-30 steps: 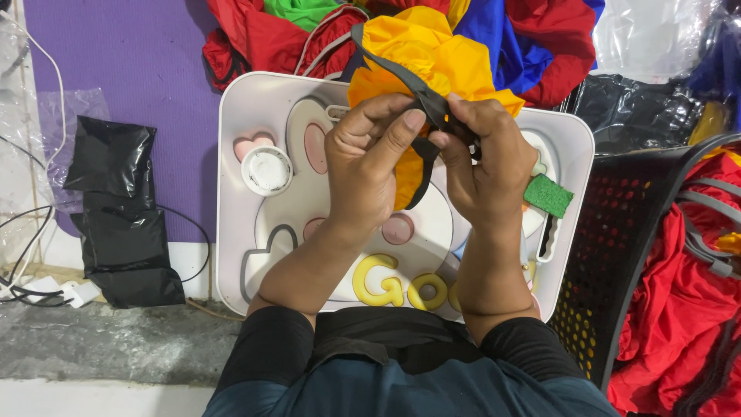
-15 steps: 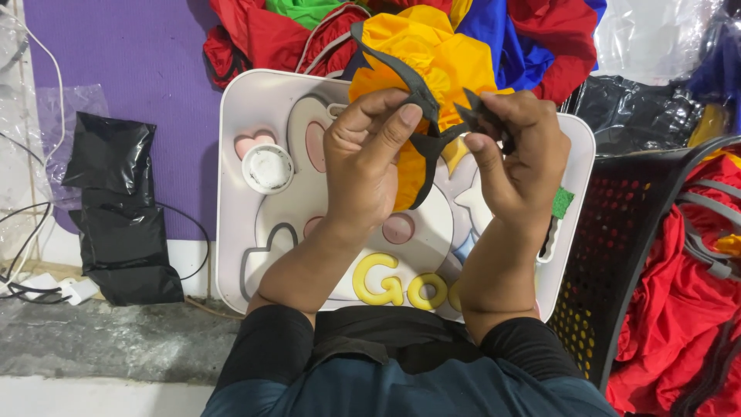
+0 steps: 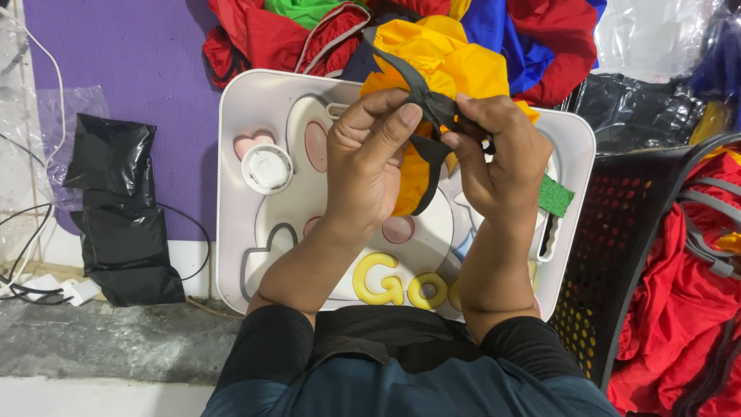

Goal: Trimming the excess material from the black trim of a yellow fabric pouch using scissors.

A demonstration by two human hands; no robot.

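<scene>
1. I see the left hand (image 3: 369,166) in the centre of the frame, with thumb and forefinger pinched on a black strap (image 3: 427,116) that comes from the yellow cloth (image 3: 440,54).
2. The right hand (image 3: 502,158) is just beside it, a little right of centre, and its fingers are closed on the same strap, so both hands grasp it at one knot-like crossing.
3. Compared with half a second ago, the right hand now sits closer to the left hand; before, it was pulled out more to the right and the strap was stretched between the two.
4. One end of the strap goes up toward the upper centre of the frame, and another part hangs down in a curve under the hands, in front of the yellow cloth.
5. The yellow cloth lies at the upper edge of a white tray (image 3: 231,185), which fills the middle of the frame and has not moved.
6. On the tray, left of the hands, stands a small white round cap (image 3: 267,168).
7. A black basket (image 3: 641,255) is at the right, and a black plastic bag (image 3: 116,208) at the left on the purple mat (image 3: 116,54).
</scene>
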